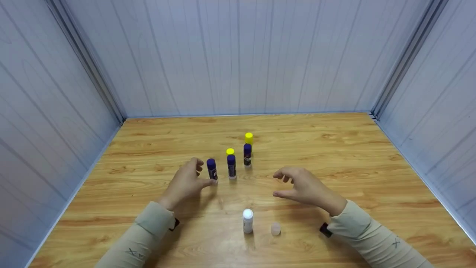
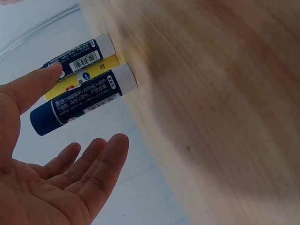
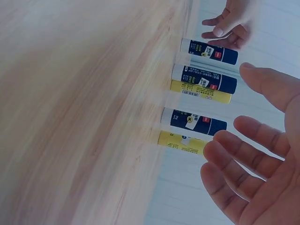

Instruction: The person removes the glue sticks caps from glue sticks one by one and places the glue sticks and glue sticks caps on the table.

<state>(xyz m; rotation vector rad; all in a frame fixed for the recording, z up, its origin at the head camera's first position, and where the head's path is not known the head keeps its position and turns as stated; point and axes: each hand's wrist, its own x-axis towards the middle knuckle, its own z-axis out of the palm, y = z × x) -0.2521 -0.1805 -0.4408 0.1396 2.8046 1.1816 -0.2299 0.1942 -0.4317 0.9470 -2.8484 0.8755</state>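
Observation:
My left hand [image 1: 187, 181] is spread beside the leftmost navy glue stick [image 1: 212, 170], its thumb near the stick's base. From the left wrist view, this upright stick [image 2: 84, 99] stands between thumb and fingers, with no grip visible. A second navy glue stick [image 1: 231, 167] and a third [image 1: 247, 155] stand to its right. Behind these two are a yellow glue stick [image 1: 230, 151] and another yellow one [image 1: 249, 138], both partly hidden. My right hand [image 1: 303, 186] hovers at the right, fingers loosely bent and holding nothing; its palm [image 3: 276, 187] faces the row.
Nearer to me, a white tube [image 1: 248, 221] stands upright on the wood-grain table [image 1: 148, 149]. Just right of it sits a small translucent cap-like piece [image 1: 275, 229]. Pale panel walls [image 1: 238, 56] enclose the table at the back and both sides.

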